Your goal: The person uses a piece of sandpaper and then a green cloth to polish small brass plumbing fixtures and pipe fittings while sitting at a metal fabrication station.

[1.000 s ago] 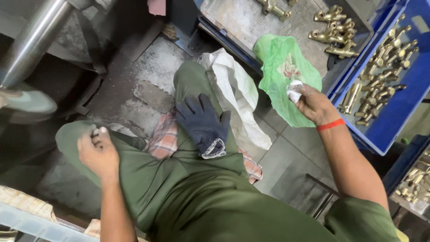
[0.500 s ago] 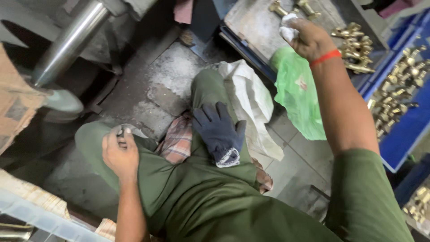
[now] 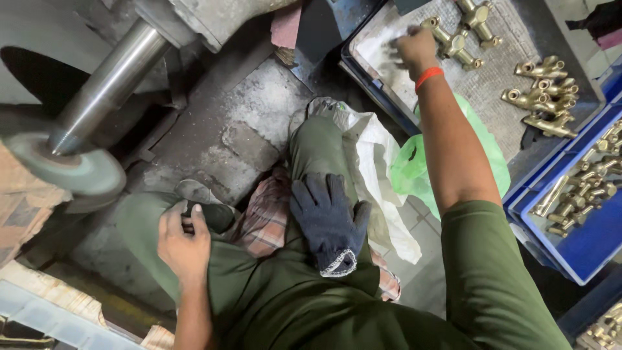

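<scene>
A seated worker's right hand (image 3: 414,48) reaches out over a grey tray (image 3: 512,61) at the top of the view, fingers curled down onto a whitish cloth (image 3: 379,52); the motion blur there leaves it unclear how tightly the hand is closed or whether it actually has hold of the cloth. Just beside the knuckles, to their right, lies a brass fitting (image 3: 451,44), its long axis running diagonally from upper left to lower right, with a second like it beyond. An orange band (image 3: 428,76) circles the wrist.

The left hand (image 3: 184,240) rests on the left knee, fingers folded around a small dark object (image 3: 189,227) too hidden to identify. A dark knitted glove (image 3: 327,217) lies on the right thigh, fingers pointing away from the body, cuff toward it.

Further out, a cluster of brass fittings (image 3: 543,97) sits at the tray's right edge, and a blue plastic crate (image 3: 586,243) at far right holds more, heaped at mixed angles. A translucent green plastic bag (image 3: 414,172) lies crumpled under the outstretched arm, beside a white sack (image 3: 379,165) draped along the leg. At left, a steel shaft (image 3: 107,87) slants down to a pale green buffing wheel (image 3: 71,172).
</scene>
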